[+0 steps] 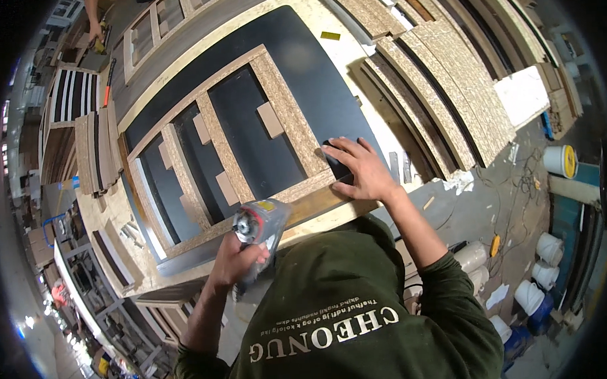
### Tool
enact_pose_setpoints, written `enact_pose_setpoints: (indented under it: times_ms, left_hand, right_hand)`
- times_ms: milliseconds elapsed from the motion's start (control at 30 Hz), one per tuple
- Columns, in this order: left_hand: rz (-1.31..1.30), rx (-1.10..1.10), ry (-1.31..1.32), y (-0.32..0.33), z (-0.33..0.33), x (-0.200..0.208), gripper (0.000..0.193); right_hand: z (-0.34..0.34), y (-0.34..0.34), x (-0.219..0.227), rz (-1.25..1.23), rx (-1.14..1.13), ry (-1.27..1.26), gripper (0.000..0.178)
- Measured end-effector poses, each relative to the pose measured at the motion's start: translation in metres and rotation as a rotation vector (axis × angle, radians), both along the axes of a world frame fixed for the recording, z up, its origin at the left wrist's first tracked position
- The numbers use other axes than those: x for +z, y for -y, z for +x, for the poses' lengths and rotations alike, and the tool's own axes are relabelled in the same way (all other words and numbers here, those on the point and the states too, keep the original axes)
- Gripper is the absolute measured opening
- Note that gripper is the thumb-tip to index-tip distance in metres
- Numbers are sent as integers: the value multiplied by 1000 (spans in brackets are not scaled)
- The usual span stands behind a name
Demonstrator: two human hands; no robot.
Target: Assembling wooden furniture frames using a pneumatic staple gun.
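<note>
My left hand (236,262) is wrapped round the handle of a grey power tool (263,221), which looks like a nail gun with a red ring and a yellow label. The tool is by the near edge of a chipboard frame (211,126). That frame lies on a dark panel (199,76) and has crossbars with small light blocks (271,119) against them. My right hand (363,167) rests, fingers spread, at the frame's near right corner. A wooden strip (321,203) runs along the near edge, under my right thumb. The tool's tip is hidden.
Stacked chipboard strips (440,84) stand right of the pale worktable (315,32). A second frame (154,34) lies at the far left, near another person's hand (96,30). Striped boards (76,94) are stacked at left. White buckets (549,248) and cables are on the floor at right.
</note>
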State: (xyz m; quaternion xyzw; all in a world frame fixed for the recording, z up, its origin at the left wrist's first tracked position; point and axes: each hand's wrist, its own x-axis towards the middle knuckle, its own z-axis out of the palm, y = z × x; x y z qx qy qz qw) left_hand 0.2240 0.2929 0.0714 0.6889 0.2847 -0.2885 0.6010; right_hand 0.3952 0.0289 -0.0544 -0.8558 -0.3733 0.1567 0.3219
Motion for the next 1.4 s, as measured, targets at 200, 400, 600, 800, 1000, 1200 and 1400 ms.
enact_pose_setpoints:
  times_ms: [200,400,600,800,1000,1200,1400]
  left_hand:
    - [697,-558,497,-9,21,-5,52]
    - [544,-586,310,8,86,-4,49]
    - [607,-576,353,16,93,-14,47]
    - [518,-582,313,22,100,-25,36]
    - [508,-594,282,24,100,-28,36]
    - [554,-578,288,27,96,-27,33]
    - [550,-548,226,36,98,-20,32]
  right_hand:
    - [33,-3,-7,41,171,28,76]
    - [37,-3,-20,38,206,46,73]
    - [38,-5,-23,13,218,42,71]
    - [40,-5,-22,5,217,23,71]
    - [40,-5,-24,34,208,10,71]
    - [41,-4,-19,11,214,14,70]
    - [40,-4,-21,28,214,-2,70]
